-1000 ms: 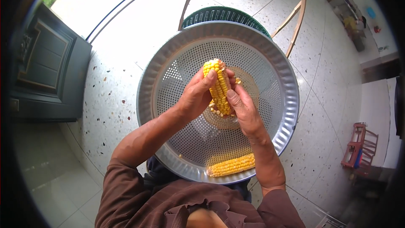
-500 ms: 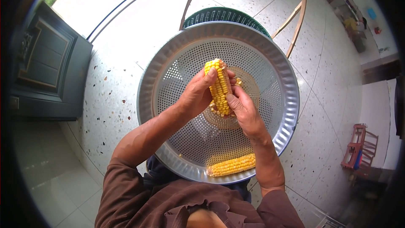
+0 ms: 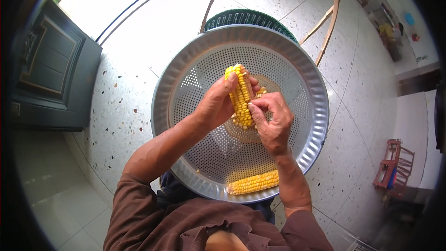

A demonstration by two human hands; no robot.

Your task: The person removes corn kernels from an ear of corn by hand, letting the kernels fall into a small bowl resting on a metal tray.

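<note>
My left hand (image 3: 214,100) is wrapped round a yellow ear of corn (image 3: 240,95), holding it tilted over a wide, perforated metal pan (image 3: 186,153). Part of the ear's right side is bare of kernels. With thumb and fingers pinched, my right hand (image 3: 275,125) works at the lower right edge of that ear; the spot under its fingertips is partly hidden. Loose kernels (image 3: 261,92) lie in the pan beneath the hands. Against the pan's near wall rests a second ear of corn (image 3: 253,183), its right end by my right forearm.
A green basket (image 3: 251,16) shows behind the pan's far rim, with bent wooden strips (image 3: 329,30) rising beside it. A dark panelled door (image 3: 53,69) stands at the left on the speckled tile floor. To the right is a reddish-brown chair (image 3: 394,163).
My right hand has turned and bunched its fingers, shifting slightly right along the ear's edge. My left hand keeps its hold, and the ear stays nearly in place.
</note>
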